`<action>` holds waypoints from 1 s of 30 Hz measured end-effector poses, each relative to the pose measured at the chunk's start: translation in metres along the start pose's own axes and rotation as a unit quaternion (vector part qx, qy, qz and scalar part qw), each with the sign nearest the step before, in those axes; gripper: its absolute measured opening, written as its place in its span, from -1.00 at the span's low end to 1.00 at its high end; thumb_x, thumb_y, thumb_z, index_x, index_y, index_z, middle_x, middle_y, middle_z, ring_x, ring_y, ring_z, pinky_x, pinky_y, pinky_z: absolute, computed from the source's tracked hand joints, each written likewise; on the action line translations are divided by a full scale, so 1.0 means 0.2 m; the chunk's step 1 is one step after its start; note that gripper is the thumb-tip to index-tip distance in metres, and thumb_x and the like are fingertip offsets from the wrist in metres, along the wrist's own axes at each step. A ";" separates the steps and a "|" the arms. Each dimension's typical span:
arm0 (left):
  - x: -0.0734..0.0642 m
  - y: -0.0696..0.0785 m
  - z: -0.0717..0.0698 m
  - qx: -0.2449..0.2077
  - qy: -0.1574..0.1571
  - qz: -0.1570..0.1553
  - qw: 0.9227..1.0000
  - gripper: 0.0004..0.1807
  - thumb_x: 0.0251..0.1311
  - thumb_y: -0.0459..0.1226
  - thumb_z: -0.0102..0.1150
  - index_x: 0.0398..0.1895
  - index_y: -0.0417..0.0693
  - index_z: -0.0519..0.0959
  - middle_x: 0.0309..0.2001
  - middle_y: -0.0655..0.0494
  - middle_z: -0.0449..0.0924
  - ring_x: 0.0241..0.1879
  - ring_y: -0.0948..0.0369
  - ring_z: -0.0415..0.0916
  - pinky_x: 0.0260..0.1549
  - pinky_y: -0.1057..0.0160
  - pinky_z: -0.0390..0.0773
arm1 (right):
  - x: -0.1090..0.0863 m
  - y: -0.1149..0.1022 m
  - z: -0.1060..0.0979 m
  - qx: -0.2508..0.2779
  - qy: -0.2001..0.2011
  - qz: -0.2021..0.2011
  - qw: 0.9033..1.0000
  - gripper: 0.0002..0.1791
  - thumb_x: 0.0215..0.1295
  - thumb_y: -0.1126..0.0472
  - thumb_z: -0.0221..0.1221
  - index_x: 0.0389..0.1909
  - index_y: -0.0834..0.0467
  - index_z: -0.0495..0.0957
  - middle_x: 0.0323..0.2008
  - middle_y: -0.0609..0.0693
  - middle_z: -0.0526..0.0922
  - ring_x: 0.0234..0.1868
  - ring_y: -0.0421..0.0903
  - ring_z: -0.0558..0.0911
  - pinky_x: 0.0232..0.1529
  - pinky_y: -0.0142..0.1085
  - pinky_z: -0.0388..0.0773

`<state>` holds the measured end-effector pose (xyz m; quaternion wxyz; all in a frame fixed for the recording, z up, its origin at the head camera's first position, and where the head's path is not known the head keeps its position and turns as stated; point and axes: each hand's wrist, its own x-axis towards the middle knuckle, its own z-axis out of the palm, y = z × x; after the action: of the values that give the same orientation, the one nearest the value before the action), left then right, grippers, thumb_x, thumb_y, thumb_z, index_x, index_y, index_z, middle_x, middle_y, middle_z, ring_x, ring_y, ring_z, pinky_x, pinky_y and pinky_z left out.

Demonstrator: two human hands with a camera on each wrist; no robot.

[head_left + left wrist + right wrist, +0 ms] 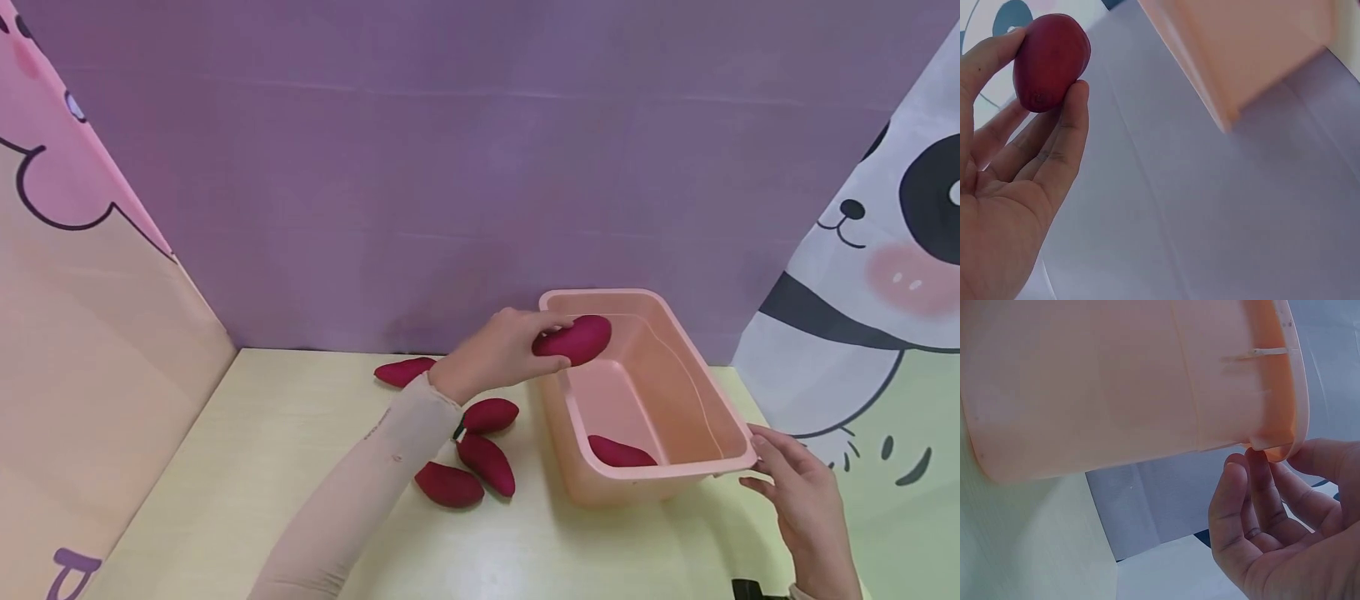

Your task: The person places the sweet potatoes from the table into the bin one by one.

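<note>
Over the left rim of a pink plastic bin [693,375], my left hand [510,350] holds a dark red sweet potato [581,340] between thumb and fingers. The left wrist view shows the same sweet potato [1052,61] pinched at the fingertips, with the bin's side beyond it. One more sweet potato [619,452] lies on the bin's floor by the near wall. At the bin's near right corner, my right hand [802,492] grips the rim; in the right wrist view its thumb [1319,456] is on the rim and fingers curl beneath.
Left of the bin, several sweet potatoes [487,464] lie on the pale table [247,467]; one [401,372] is farther back, partly behind the left wrist. A purple backdrop [465,167] stands behind, and printed panels [855,333] flank both sides. A black object [746,590] shows at the bottom right.
</note>
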<state>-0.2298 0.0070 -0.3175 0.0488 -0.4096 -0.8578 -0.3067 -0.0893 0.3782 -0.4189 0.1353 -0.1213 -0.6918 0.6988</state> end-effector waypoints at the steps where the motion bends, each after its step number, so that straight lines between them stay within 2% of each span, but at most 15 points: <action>1: 0.04 0.02 0.01 -0.001 -0.005 0.009 1.000 -0.46 0.24 -0.13 0.38 0.28 -0.03 0.54 0.03 0.12 0.66 -0.11 0.28 0.55 -0.13 0.42 0.52 | 0.00 0.00 0.00 0.004 -0.002 0.000 1.000 -0.83 0.41 0.22 0.23 -0.06 0.03 0.72 -0.25 -0.17 0.71 -0.35 -0.20 0.67 -0.42 -0.31 0.65; 4: 0.15 0.08 0.05 -0.016 -0.019 0.032 0.999 -0.47 0.24 -0.14 0.38 0.26 -0.07 0.55 0.05 0.09 0.66 -0.05 0.29 0.56 -0.10 0.44 0.49 | 0.00 0.00 0.00 0.012 -0.005 -0.002 1.000 -0.82 0.41 0.23 0.23 -0.05 0.04 0.72 -0.25 -0.16 0.71 -0.34 -0.18 0.67 -0.41 -0.31 0.65; 8: 0.28 0.18 0.11 -0.050 -0.033 0.049 0.997 -0.53 0.24 -0.17 0.37 0.20 -0.06 0.57 -0.01 0.14 0.67 -0.10 0.35 0.55 -0.11 0.47 0.45 | 0.00 0.00 0.00 0.012 -0.008 -0.001 1.000 -0.81 0.41 0.23 0.23 -0.03 0.06 0.72 -0.25 -0.16 0.72 -0.34 -0.18 0.67 -0.41 -0.31 0.65; 12: 0.39 0.28 0.18 -0.079 -0.056 0.025 0.995 -0.53 0.24 -0.12 0.38 0.20 0.03 0.56 -0.01 0.25 0.64 -0.10 0.43 0.51 -0.11 0.51 0.43 | 0.00 0.00 -0.01 0.003 -0.002 -0.002 1.000 -0.80 0.41 0.19 0.25 -0.02 0.07 0.71 -0.24 -0.17 0.71 -0.35 -0.19 0.67 -0.41 -0.31 0.66; 17: 0.49 0.38 0.28 -0.069 -0.087 -0.004 0.994 -0.48 0.23 -0.09 0.39 0.25 0.06 0.55 0.00 0.28 0.62 -0.08 0.45 0.50 -0.13 0.55 0.43 | 0.01 -0.01 -0.01 -0.014 -0.002 -0.007 1.000 -0.75 0.41 0.13 0.24 0.03 0.11 0.69 -0.22 -0.17 0.70 -0.32 -0.18 0.66 -0.39 -0.31 0.66; 21: 0.54 0.41 0.38 -0.055 -0.107 -0.018 0.993 -0.48 0.21 -0.07 0.40 0.23 0.09 0.56 -0.07 0.32 0.60 -0.16 0.46 0.47 -0.20 0.56 0.43 | 0.01 -0.01 -0.01 -0.017 0.001 -0.011 1.000 -0.77 0.42 0.14 0.23 0.01 0.09 0.69 -0.22 -0.19 0.70 -0.32 -0.18 0.67 -0.40 -0.31 0.66; 24: 0.55 0.41 0.44 -0.024 -0.131 -0.008 0.991 -0.51 0.22 -0.06 0.39 0.20 0.07 0.57 -0.10 0.33 0.59 -0.19 0.45 0.46 -0.21 0.55 0.41 | 0.01 0.00 -0.01 -0.012 0.002 -0.014 1.000 -0.79 0.43 0.17 0.22 0.00 0.08 0.71 -0.23 -0.19 0.71 -0.34 -0.18 0.67 -0.41 -0.31 0.66; 28: 0.55 0.42 0.48 0.029 -0.166 0.007 0.986 -0.59 0.23 -0.08 0.38 0.11 0.04 0.59 -0.19 0.33 0.56 -0.25 0.42 0.44 -0.26 0.55 0.39 | 0.01 0.01 -0.01 -0.029 0.006 -0.013 0.999 -0.76 0.44 0.16 0.21 0.04 0.11 0.69 -0.22 -0.20 0.70 -0.33 -0.18 0.67 -0.40 -0.30 0.66; 30: 0.55 0.42 0.49 0.041 -0.176 0.010 0.983 -0.63 0.22 -0.10 0.38 0.06 0.03 0.59 -0.22 0.33 0.54 -0.27 0.40 0.43 -0.29 0.54 0.39 | 0.01 0.01 -0.01 -0.045 0.012 -0.008 0.999 -0.73 0.43 0.12 0.21 0.06 0.11 0.67 -0.21 -0.22 0.69 -0.32 -0.18 0.66 -0.39 -0.30 0.66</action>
<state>-0.2243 0.1770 -0.3190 -0.0834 -0.4636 -0.8605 -0.1941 -0.0910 0.3812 -0.4201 0.1441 -0.1301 -0.7217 0.6645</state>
